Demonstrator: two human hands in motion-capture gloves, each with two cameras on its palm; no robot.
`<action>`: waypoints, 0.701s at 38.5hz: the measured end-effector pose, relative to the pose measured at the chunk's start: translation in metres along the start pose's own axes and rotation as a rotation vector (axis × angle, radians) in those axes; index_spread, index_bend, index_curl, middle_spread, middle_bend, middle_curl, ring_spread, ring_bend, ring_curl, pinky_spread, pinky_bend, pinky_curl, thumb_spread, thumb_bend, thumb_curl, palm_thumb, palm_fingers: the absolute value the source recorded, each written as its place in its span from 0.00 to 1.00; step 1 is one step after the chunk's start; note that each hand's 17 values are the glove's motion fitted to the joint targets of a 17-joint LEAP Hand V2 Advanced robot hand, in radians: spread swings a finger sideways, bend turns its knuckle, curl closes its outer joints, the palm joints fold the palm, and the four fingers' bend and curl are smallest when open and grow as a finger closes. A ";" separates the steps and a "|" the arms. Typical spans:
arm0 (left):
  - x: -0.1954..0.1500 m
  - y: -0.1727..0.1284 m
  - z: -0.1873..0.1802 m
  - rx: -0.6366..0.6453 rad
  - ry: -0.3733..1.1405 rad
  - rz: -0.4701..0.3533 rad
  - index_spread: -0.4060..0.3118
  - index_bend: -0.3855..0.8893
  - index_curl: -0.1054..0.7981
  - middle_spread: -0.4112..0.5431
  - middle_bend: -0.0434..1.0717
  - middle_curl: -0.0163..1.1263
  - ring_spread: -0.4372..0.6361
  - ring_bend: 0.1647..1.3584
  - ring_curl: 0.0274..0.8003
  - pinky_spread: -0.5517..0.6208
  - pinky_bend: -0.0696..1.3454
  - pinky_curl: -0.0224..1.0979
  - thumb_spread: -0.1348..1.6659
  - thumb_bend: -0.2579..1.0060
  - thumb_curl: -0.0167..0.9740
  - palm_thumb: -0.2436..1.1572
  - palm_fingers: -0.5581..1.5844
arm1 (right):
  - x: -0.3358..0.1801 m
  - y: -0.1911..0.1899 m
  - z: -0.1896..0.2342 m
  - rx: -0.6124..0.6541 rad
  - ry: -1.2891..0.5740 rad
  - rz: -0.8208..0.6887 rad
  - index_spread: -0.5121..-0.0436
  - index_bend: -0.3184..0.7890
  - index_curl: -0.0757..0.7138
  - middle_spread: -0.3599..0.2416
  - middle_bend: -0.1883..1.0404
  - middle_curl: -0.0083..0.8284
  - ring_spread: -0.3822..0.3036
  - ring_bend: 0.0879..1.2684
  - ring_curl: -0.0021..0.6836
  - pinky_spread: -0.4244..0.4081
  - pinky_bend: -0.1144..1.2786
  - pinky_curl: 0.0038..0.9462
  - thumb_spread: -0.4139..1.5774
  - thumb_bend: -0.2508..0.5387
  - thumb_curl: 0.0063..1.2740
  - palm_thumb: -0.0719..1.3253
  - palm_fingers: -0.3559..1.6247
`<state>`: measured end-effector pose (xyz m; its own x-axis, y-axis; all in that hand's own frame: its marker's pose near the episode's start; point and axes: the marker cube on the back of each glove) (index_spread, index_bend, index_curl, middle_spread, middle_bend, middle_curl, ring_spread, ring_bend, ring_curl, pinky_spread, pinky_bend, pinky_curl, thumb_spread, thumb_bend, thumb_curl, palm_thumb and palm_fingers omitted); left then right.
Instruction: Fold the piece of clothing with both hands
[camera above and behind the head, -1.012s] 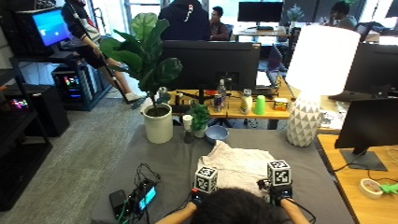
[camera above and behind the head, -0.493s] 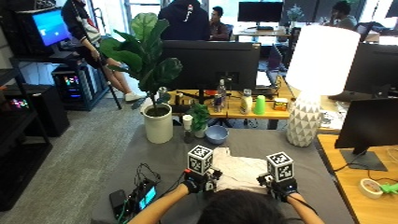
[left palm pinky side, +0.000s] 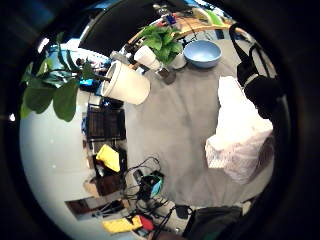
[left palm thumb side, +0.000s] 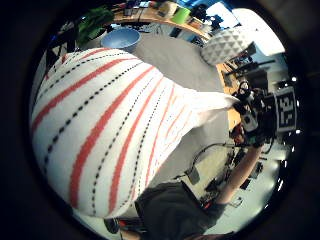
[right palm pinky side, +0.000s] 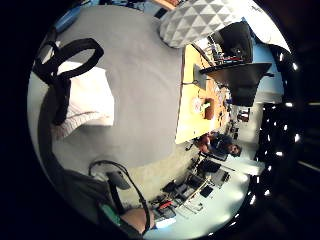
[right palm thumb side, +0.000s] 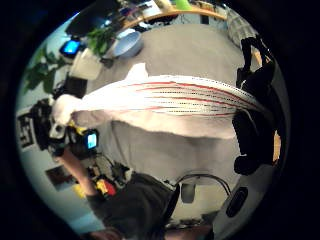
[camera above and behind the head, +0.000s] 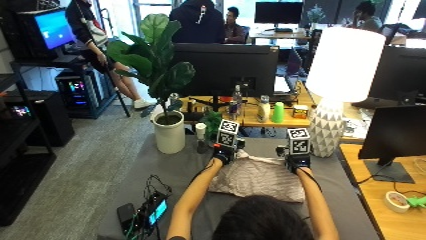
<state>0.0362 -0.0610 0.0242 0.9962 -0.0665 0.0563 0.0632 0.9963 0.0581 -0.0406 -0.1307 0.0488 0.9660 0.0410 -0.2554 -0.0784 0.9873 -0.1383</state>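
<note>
A white garment with red stripes (camera above and behind the head: 256, 179) lies on the grey table (camera above and behind the head: 173, 175) in front of the person. My left hand (camera above and behind the head: 223, 152) pinches its far left corner and my right hand (camera above and behind the head: 296, 161) pinches its far right corner. The edge is stretched between them, a little above the table. In the right thumb side palm view the striped cloth (right palm thumb side: 175, 97) spans from my right fingers (right palm thumb side: 250, 125) to my left hand (right palm thumb side: 52, 117). The striped cloth (left palm thumb side: 110, 125) fills the left thumb side view, with my right hand (left palm thumb side: 255, 117) at its corner.
A blue bowl (left palm pinky side: 202, 52), a small plant and a white plant pot (camera above and behind the head: 168, 135) stand at the table's far left. A white lamp base (camera above and behind the head: 326, 131) stands at the far right. Cables and a small device (camera above and behind the head: 143, 212) lie near the left front edge.
Both hands have moved away from the person toward the far side of the table, carrying the garment's edge with them. The cloth now lies shorter.
</note>
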 end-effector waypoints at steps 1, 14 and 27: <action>0.008 0.000 -0.003 -0.008 -0.017 0.009 0.12 0.60 0.66 0.12 0.35 0.40 0.10 0.26 0.46 0.22 0.18 0.34 0.84 0.35 0.40 0.51 0.82 | 0.002 -0.005 0.006 -0.019 0.021 0.003 0.58 0.45 0.58 0.35 0.49 0.58 0.26 0.49 0.67 0.19 0.46 0.45 0.77 0.54 0.24 0.79 0.82; 0.013 -0.056 0.087 0.080 -0.042 -0.163 0.18 0.46 0.63 0.17 0.14 0.37 0.13 0.23 0.47 0.23 0.25 0.38 0.85 0.30 0.41 0.48 0.70 | -0.014 0.009 0.052 0.039 -0.059 0.162 0.59 0.44 0.61 0.36 0.50 0.60 0.26 0.48 0.68 0.19 0.45 0.46 0.79 0.50 0.24 0.82 0.81; 0.016 -0.022 0.036 0.250 0.060 -0.091 0.31 0.45 0.60 0.32 0.11 0.29 0.26 0.23 0.48 0.37 0.29 0.39 0.84 0.22 0.33 0.39 0.56 | 0.054 -0.051 0.058 0.191 -0.094 0.163 0.55 0.34 0.51 0.39 0.42 0.57 0.27 0.44 0.66 0.22 0.46 0.46 0.81 0.43 0.24 0.80 0.71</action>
<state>0.0487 -0.0858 0.0594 0.9894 -0.1441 -0.0195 0.1431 0.9416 0.3047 0.0298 -0.1698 0.0974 0.9637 0.2070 -0.1686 -0.1955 0.9772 0.0824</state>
